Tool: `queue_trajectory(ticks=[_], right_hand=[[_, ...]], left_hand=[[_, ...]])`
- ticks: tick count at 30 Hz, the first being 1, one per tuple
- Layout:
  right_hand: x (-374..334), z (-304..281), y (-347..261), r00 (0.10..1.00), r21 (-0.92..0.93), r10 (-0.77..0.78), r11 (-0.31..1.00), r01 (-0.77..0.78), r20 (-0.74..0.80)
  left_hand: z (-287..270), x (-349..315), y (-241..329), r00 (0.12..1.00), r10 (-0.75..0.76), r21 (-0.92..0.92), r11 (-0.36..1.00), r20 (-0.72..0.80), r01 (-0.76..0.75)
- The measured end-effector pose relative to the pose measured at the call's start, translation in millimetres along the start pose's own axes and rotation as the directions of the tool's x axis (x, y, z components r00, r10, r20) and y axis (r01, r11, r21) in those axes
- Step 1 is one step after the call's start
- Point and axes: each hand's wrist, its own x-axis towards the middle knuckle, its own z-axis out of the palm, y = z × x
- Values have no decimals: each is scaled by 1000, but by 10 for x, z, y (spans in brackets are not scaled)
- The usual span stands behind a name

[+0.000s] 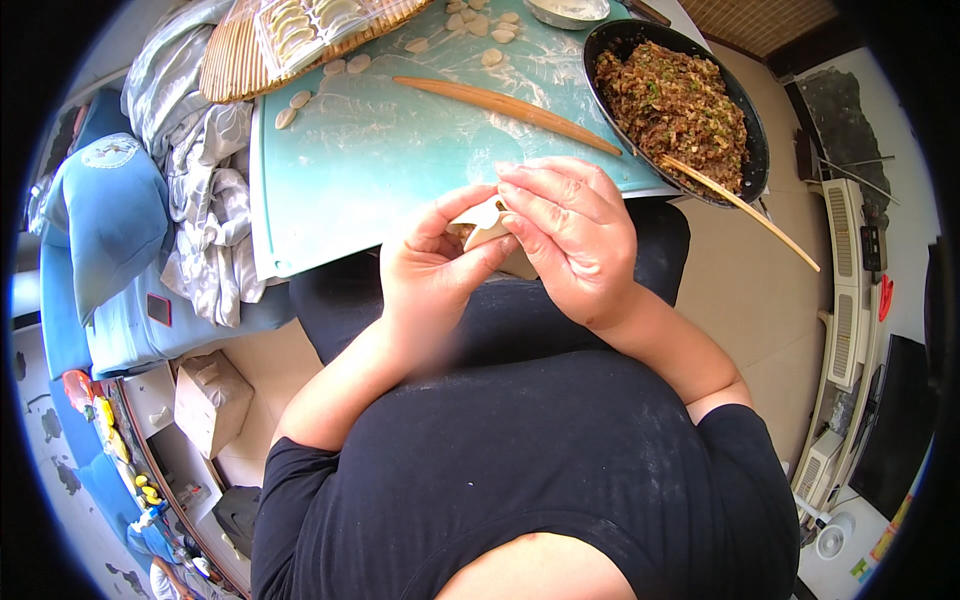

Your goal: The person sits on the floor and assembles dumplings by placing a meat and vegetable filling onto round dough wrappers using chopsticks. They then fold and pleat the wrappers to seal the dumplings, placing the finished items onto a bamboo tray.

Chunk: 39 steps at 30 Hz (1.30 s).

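A pale dumpling wrapper with filling (487, 222) is pinched between both of my hands above my lap. My left hand (432, 268) cups it from below with the thumb on its edge. My right hand (572, 235) closes over it from the right, fingertips pressing the dough fold. Just beyond lies a teal mat (380, 150) dusted with flour, with a long wooden rolling pin (505, 108) across it.
A black pan of brown minced filling (676, 105) sits at the upper right with chopsticks (740, 205) resting in it. Several small dough discs (480, 25) lie at the mat's far edge. A bamboo tray with shaped dumplings (290, 35) and crumpled bedding (205, 190) are at left.
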Motion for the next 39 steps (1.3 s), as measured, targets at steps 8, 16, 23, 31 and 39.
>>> queue_trajectory(ticks=[8, 16, 23, 31, 39], right_hand=[[-5, -37, -19, 999, -103, -28, 994, 26, -18], [4, -7, 51, 980, 259, 110, 954, -150, 163], [39, -41, 97, 982, 221, 14, 974, -56, 187], [0, -75, 52, 997, 215, 24, 976, -39, 71], [-108, 23, -65, 727, 833, 534, 76, -549, 431]], left_hand=[[-6, -12, 1, 997, -37, -54, 998, 64, 41], [-39, -15, -55, 996, -44, -163, 985, 74, 56], [-52, -19, -37, 990, -115, -45, 992, 75, 119], [5, 17, 25, 986, -135, -125, 981, 101, 147], [-51, 60, 7, 998, -1, 93, 996, 68, -5]])
